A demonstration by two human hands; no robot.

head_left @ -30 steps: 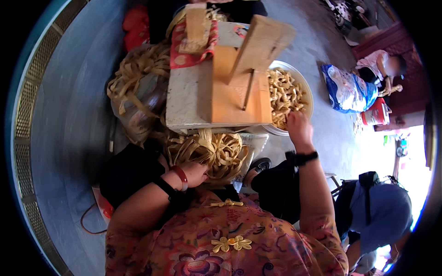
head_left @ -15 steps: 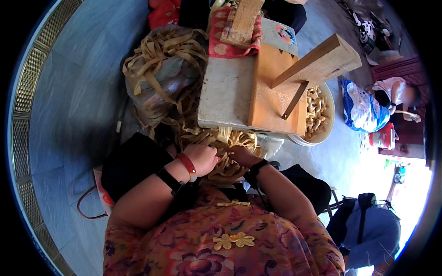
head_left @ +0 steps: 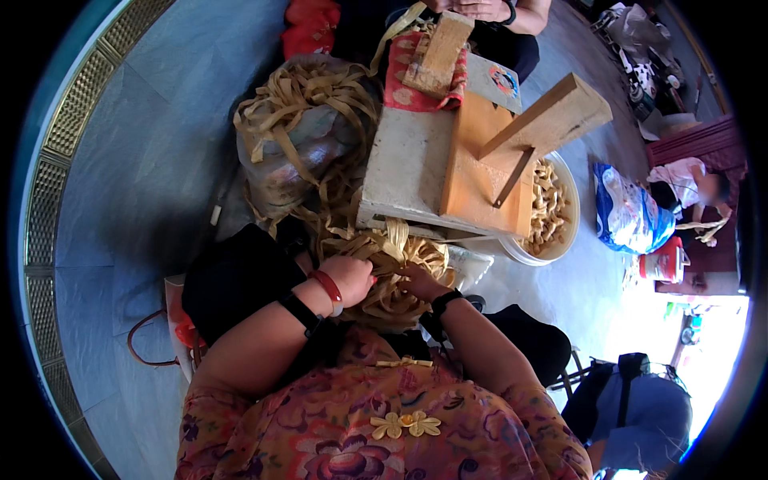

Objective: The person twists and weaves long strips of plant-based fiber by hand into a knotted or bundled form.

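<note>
My left hand [head_left: 350, 278], below a red bangle, is closed on flat tan strips at the heap in my lap. Close to its right, my right hand [head_left: 422, 283] has its fingers bent around the same strips. The heap of tan strips [head_left: 392, 308] lies looped and tangled between and below both hands. Exactly which strand each hand pinches is partly hidden by the fingers. Just beyond stands a low bench [head_left: 406, 160] with an orange wooden board [head_left: 472, 184] on it, from which a slanted wooden post [head_left: 548, 112] rises.
A white bucket [head_left: 573, 228] of knotted tan pieces stands right of the bench. At its left sits a clear bag [head_left: 280, 168] draped with strips. Another person's hands [head_left: 480, 10] are at the far end, beyond a wooden block [head_left: 442, 56] on red cloth.
The view has shifted, so the bench sits slightly lower and its near part farther right. The other person's hands have come into view at the top. My hands stay at the heap.
</note>
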